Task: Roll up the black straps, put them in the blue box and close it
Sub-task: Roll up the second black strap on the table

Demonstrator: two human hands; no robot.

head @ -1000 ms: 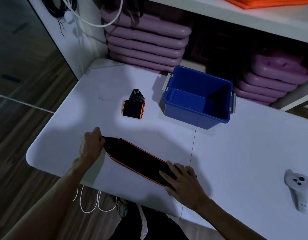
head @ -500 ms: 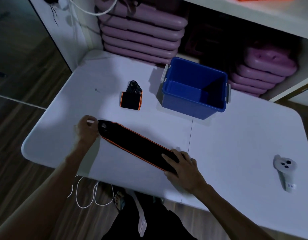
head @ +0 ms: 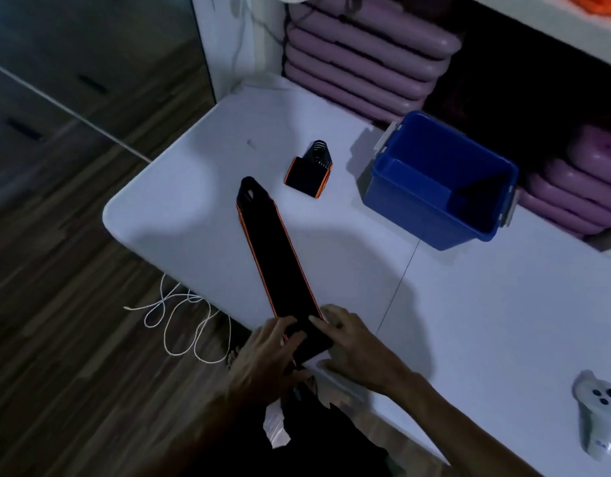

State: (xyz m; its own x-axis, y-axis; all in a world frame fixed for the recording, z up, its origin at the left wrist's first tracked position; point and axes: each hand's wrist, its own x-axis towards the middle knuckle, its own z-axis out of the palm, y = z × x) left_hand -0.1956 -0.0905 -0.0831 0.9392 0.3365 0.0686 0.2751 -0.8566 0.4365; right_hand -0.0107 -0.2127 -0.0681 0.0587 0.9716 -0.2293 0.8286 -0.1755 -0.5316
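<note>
Dim light falls on a white counter (head: 469,321) set against shelves of stacked purple cases (head: 362,53). At its near edge the left hand (head: 266,359) and the right hand (head: 355,349) meet on the near end of the long black strap (head: 278,256). Both are loosely curled, fingers pressing down on the fabric and pinching its end; neither is closed into a fist. From there the strap lies flat and runs away from the person toward the far left, its tapered far end free on the counter.

Judging by how flat it lies, the strap is probably soft, light and limp, with orange piping along both edges. It should roll best from the near end, thumbs under and fingers on top, kept tight so it does not spring loose or skew sideways.

Beyond the free end a second strap (head: 309,173) sits already rolled. To its right, well apart, the blue box (head: 434,187) stands open, with no lid in view. A white controller (head: 596,414) lies at the right edge.
</note>
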